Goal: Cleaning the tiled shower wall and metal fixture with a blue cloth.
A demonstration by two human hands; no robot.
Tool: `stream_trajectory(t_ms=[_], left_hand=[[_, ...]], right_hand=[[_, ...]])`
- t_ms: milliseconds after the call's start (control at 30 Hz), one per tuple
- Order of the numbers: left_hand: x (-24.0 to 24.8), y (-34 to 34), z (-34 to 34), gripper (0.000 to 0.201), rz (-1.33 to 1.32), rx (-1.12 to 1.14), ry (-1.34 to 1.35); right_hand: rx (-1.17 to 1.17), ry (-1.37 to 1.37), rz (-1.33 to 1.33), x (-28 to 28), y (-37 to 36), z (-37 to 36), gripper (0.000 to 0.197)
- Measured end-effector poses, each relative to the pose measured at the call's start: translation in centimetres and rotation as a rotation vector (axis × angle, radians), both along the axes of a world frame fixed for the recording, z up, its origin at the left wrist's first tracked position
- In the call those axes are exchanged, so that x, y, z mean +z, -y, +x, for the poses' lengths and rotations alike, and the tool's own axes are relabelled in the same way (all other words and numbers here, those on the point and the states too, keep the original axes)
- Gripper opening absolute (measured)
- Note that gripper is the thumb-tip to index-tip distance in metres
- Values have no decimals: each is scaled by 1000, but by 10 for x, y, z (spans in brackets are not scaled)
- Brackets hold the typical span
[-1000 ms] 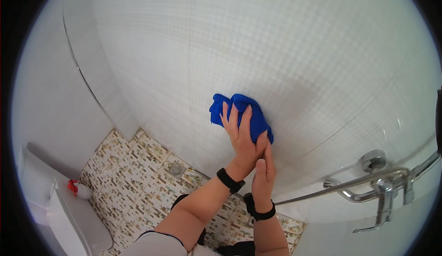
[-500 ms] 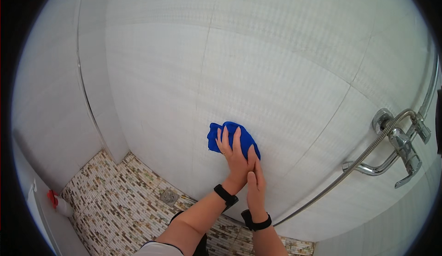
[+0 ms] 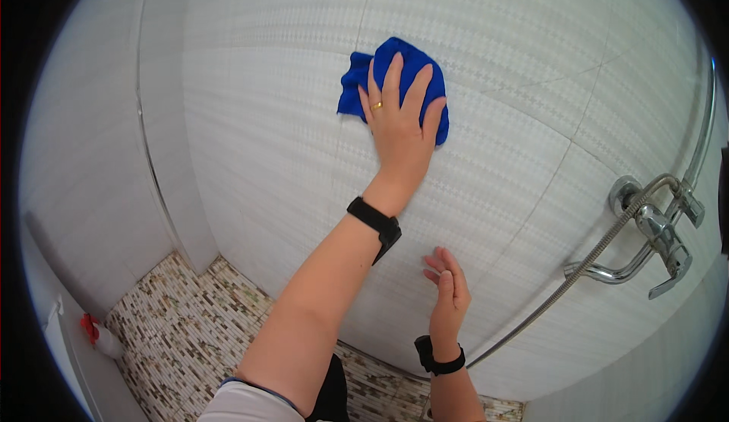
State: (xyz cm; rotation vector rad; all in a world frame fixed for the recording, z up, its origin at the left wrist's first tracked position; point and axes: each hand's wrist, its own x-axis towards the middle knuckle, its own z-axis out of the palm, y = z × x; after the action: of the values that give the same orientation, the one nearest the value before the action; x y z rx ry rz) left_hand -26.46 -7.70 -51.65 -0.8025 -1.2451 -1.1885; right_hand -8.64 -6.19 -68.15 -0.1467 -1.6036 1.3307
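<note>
With fingers spread, my left hand (image 3: pixel 402 129) holds a blue cloth (image 3: pixel 393 51) pressed against the white tiled wall (image 3: pixel 266 148). The cloth lies partly bunched, its wavy edge out past the fingers on the left. My left arm reaches far up across the view, a ring on one finger and a black band at the wrist. Lower and to the right, my right hand (image 3: pixel 449 293) is empty and open, its fingers loosely bent near the wall. Whether its fingertips touch the tiles I cannot tell. It also wears a black wristband.
A chrome shower mixer (image 3: pixel 661 240) juts from the wall at right, its flexible metal hose (image 3: pixel 547 308) hanging down leftward. The floor (image 3: pixel 190 323) has small mosaic tiles. A white bottle with a red top (image 3: pixel 102 336) stands at lower left by a pale panel.
My left hand has slid the blue cloth well up the wall. My right hand has come away from the left one and sits slightly lower and further right.
</note>
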Motion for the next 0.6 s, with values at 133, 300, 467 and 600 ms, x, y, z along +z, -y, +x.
stream_trajectory(t_ms=[133,300,467,600], left_hand=[[-43,4,12,74,-51,-114,63],[-134,9,21,68,-107,-86,215],[-174,7,26,60,-95,-124,246],[-162,8,27,57,-105,-108,244]], right_hand=[[-13,-13,-3,-7,-3,-2,36],[-9,4,-56,-26,-4,4,32],[-64,55,-63,-37,-11,11,30],[-110,103,-13,-49,-19,12,32]])
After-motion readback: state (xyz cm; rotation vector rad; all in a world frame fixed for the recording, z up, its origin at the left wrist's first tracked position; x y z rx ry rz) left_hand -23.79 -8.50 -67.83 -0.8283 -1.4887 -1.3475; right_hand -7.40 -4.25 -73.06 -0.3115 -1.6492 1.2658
